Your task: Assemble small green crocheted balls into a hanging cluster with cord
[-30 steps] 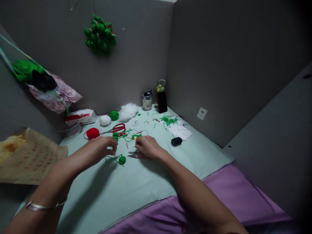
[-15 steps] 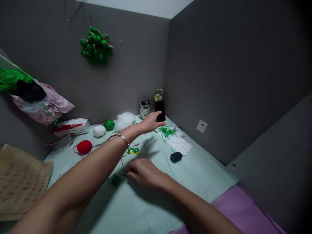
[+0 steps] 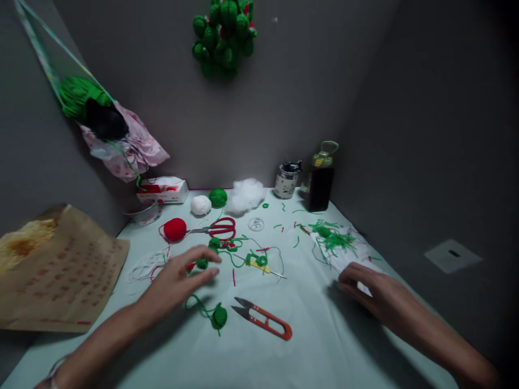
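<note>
My left hand (image 3: 182,278) hovers over the left middle of the table, fingers apart, holding nothing. Just below it lies a small dark green crocheted piece (image 3: 219,317) with a loose yarn tail. Orange-handled thread snips (image 3: 263,319) rest beside that piece, blades pointing left. A yellow-handled crochet hook (image 3: 259,265) lies farther back among green and red yarn bits. My right hand (image 3: 373,292) is at the right, by white paper (image 3: 357,240) strewn with green yarn scraps (image 3: 334,239). Its fingers curl toward the thumb; what they hold, if anything, is hidden.
Red scissors (image 3: 223,229), a red yarn ball (image 3: 175,230), a white ball (image 3: 200,205), a green ball (image 3: 218,197) and stuffing (image 3: 245,196) line the back. A jar (image 3: 286,182) and a dark phone (image 3: 321,188) before a bottle stand at back right; a paper bag (image 3: 68,270) is left.
My left hand has drawn back from beside the phone to the left. My right hand has let go of the snips and moved right toward the paper. The view has shifted.
</note>
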Motion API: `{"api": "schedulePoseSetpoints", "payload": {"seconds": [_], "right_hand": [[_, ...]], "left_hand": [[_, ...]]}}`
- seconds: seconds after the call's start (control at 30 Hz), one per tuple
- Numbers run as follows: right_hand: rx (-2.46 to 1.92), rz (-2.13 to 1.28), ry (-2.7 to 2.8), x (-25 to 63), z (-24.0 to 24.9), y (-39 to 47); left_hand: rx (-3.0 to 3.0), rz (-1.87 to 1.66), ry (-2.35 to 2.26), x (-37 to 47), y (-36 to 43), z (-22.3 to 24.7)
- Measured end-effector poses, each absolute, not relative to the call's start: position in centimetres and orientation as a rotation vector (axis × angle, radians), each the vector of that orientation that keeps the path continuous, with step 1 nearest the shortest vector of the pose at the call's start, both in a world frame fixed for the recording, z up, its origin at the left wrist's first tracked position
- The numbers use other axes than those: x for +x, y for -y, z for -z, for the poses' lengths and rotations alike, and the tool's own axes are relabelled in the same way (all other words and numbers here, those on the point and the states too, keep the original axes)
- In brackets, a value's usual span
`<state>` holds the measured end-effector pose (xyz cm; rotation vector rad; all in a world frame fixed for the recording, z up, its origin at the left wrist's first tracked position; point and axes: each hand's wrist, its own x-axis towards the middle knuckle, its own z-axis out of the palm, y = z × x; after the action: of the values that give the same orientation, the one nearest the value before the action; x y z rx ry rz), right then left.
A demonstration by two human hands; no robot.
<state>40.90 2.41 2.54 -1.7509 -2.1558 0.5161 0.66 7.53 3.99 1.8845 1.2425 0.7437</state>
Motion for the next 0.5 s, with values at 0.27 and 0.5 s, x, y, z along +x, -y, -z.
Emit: {"api": "schedulePoseSetpoints", "payload": {"seconds": [0.27, 0.5], "right_hand": [[-1.291, -0.96, 2.223, 29.9, -4.4, -2.3], [-1.213, -1.695, 1.662, 24.6, -2.9, -3.4]], "left_hand": [[2.093, -0.303, -1.136, 1.1, -3.4, 1.2], [1.588, -0.688, -1.072, 1.4, -3.8, 3.7]]}}
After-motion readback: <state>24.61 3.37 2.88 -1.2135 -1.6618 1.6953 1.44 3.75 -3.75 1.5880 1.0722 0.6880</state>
